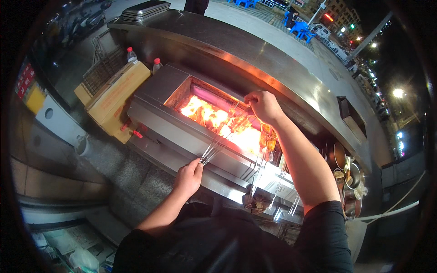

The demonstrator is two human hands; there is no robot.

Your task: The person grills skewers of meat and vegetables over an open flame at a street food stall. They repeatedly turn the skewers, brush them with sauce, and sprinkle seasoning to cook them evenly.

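Note:
My left hand (pixel 188 175) is closed around the handle ends of several metal skewers (pixel 216 145) at the near edge of a metal charcoal grill (pixel 160 112). The skewers carry food (pixel 239 121) over glowing coals (pixel 204 112). Above the far side of the fire is my right hand (pixel 263 105), its fingers bent close together near the skewers' far ends; whether it pinches anything cannot be made out. More skewers (pixel 257 174) lie across the grill's right part, their handles sticking out towards me.
A cardboard box (pixel 116 99) and bottles with red caps (pixel 131 55) stand left of the grill. Stacked metal trays (pixel 145 12) rest on the raised steel counter (pixel 239 44). Pots and bowls (pixel 354 175) sit at the right. A person (pixel 292 18) sits far off.

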